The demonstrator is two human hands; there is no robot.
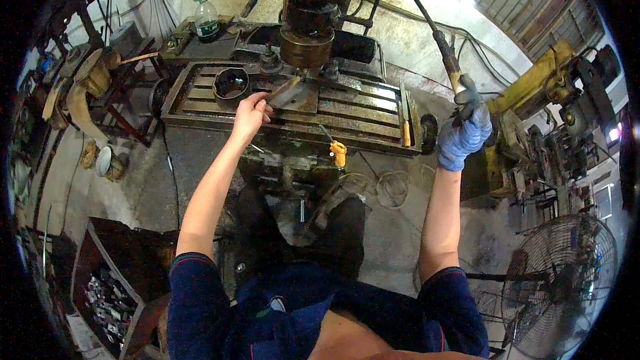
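A blue-gloved right hand (465,135) has its fingers wrapped about the end of a long dark lever (441,45). The bare left hand's (251,117) fingers pinch a slim brown stick (284,89), slanting above the grooved metal counter (363,129). Near it sits a round black bowl (217,89); farther back, a cylindrical spindle (307,47) and a clear plastic bottle (206,16).

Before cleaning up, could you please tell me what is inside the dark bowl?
A dark, shiny filling, possibly liquid, is in the bowl near the left hand. It covers the bottom, which cannot be seen.
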